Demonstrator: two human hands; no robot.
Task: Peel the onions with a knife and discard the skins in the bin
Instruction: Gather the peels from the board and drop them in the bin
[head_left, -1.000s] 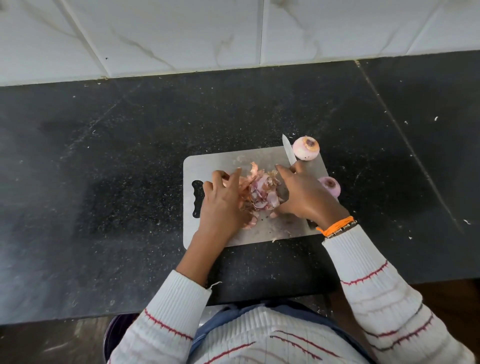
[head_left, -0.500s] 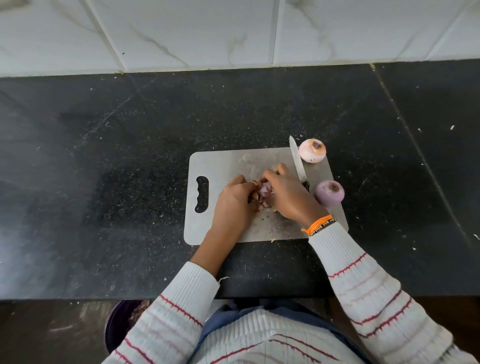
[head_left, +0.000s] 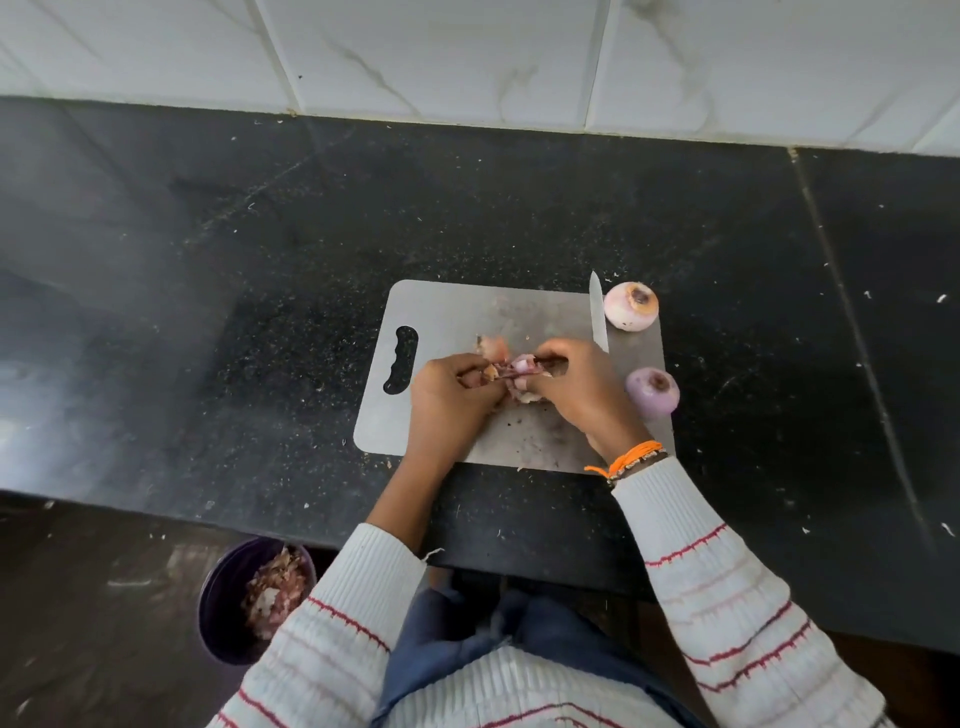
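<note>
On the grey cutting board (head_left: 447, 312) my left hand (head_left: 447, 395) and my right hand (head_left: 576, 389) are cupped together around a bunch of pink onion skins (head_left: 511, 371). A knife (head_left: 598, 317) lies on the board just behind my right hand, blade pointing away from me; its handle is hidden. Two peeled onions rest at the board's right edge: a pale one (head_left: 631, 306) at the far corner and a purple one (head_left: 653, 391) beside my right wrist. A dark purple bin (head_left: 228, 608) with skins in it stands on the floor at the lower left.
The board lies on a black speckled counter (head_left: 260, 291) with white tiles (head_left: 467, 57) behind. The counter's front edge runs just below the board. Small skin flecks are scattered over the counter and floor.
The loose pile of skins has been gathered into a tight bunch between both hands. The view has tilted down, bringing the bin into sight.
</note>
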